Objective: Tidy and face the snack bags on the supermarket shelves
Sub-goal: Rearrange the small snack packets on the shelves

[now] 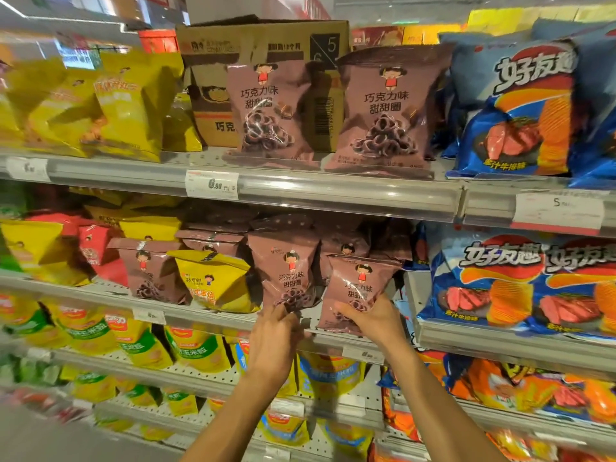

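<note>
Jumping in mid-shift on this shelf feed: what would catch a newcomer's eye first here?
Both hands sit at the middle shelf: the left hand holds the bottom of one brown chocolate-ring bag, and the right hand grips another brown bag beside it. A lone yellow bag stands among the brown ones just to the left. Above, a cardboard carton sits behind two upright brown bags, with big blue chip bags filling the right.

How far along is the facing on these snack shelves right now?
Done, it seems: the two brown bags on the upper shelf stand upright, facing out. In hand: on the middle shelf, the left hand grips one brown bag and the right hand grips another brown bag at their bottoms. Left: a yellow bag sits among the brown ones, and the yellow bags at upper left lean untidily.
</note>
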A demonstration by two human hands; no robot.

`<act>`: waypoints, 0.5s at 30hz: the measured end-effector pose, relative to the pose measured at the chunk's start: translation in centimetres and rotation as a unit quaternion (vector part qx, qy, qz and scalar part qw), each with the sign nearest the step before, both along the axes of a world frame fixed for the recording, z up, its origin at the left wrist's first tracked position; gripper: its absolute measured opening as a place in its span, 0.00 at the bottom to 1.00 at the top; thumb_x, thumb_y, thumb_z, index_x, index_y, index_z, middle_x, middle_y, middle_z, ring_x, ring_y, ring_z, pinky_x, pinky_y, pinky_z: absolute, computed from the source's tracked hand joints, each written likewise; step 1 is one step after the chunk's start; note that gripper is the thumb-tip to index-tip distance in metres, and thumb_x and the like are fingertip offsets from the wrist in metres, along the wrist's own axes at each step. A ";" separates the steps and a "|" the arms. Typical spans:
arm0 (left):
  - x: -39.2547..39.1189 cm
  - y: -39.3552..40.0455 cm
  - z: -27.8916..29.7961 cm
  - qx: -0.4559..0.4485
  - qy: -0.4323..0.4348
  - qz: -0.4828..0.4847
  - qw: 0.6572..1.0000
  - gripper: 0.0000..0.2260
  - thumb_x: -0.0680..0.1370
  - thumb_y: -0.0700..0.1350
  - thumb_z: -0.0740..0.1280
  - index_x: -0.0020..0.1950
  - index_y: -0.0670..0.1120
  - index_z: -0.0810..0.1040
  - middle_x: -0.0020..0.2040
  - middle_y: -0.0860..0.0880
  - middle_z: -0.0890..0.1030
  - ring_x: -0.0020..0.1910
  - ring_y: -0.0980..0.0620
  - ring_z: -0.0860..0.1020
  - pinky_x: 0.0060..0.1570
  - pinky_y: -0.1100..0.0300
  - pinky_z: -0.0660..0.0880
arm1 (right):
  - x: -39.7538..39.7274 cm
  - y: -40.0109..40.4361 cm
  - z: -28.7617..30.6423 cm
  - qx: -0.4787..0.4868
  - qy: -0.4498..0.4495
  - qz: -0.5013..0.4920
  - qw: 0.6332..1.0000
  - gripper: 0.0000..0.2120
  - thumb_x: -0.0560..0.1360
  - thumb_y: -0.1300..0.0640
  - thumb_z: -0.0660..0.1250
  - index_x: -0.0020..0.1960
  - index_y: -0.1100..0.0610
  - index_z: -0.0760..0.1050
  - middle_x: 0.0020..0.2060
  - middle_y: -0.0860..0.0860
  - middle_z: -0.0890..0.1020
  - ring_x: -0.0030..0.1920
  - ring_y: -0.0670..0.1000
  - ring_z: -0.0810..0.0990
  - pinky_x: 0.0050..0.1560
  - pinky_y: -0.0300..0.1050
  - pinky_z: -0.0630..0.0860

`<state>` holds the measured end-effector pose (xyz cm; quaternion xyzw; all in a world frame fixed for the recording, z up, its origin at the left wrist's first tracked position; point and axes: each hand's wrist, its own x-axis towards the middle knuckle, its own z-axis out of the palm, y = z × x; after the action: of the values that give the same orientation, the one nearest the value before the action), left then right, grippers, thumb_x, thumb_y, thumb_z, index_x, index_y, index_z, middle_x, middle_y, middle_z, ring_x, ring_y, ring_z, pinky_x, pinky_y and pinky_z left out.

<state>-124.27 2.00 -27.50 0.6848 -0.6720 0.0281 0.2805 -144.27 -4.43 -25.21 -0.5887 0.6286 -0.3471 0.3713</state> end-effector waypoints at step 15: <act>1.0 0.3 -0.7 0.017 0.087 -0.044 0.995 0.19 0.73 0.64 0.70 0.52 0.51 0.83 0.51 0.53 0.78 0.55 0.52 0.75 0.51 0.53 0.75 | 2.2 5.1 -0.9 -0.246 0.129 -0.186 0.943 0.37 0.70 0.50 0.79 0.72 0.64 0.69 0.69 0.60 0.73 0.70 0.61 0.68 0.70 0.59 0.66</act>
<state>-123.27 2.27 -28.20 0.6592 -0.6747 -0.0554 0.3274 -142.11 0.63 -26.06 -0.5743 0.6646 -0.4743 0.0595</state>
